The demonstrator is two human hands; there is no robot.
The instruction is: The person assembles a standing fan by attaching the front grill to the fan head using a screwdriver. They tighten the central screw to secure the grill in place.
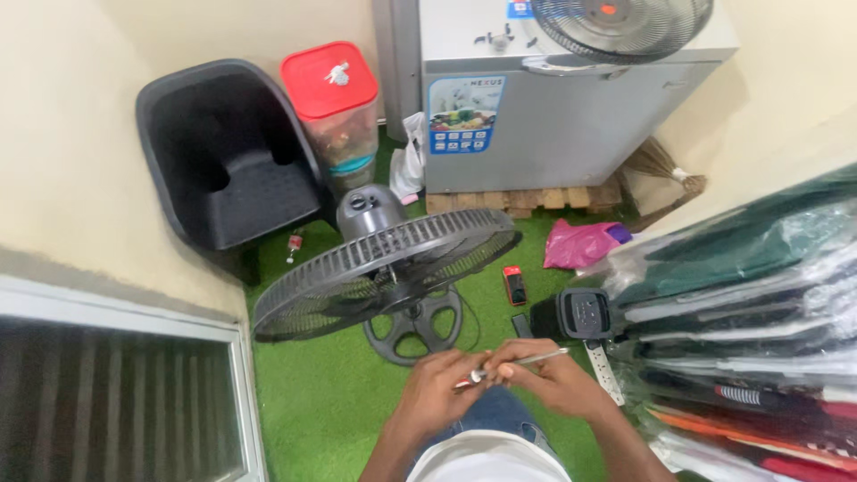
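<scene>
Both my hands meet low in the middle of the view over my lap. My left hand (439, 391) pinches the handle end of a screwdriver (522, 361), whose thin metal shaft points right. My right hand (546, 377) closes around the shaft from the other side. Just beyond them stands a dark grey fan with its rear grille (375, 268) tilted flat, its motor housing (368, 211) behind and its round base (420, 326) on the green turf.
A black plastic chair (228, 161) and a red-lidded container (332, 98) stand at the back left. A grey chest freezer (553, 107) carries another fan grille (620, 22). A small red phone (513, 284), a black speaker (580, 314), a pink bag (580, 243) and stacked packaged cloth (759, 312) lie right.
</scene>
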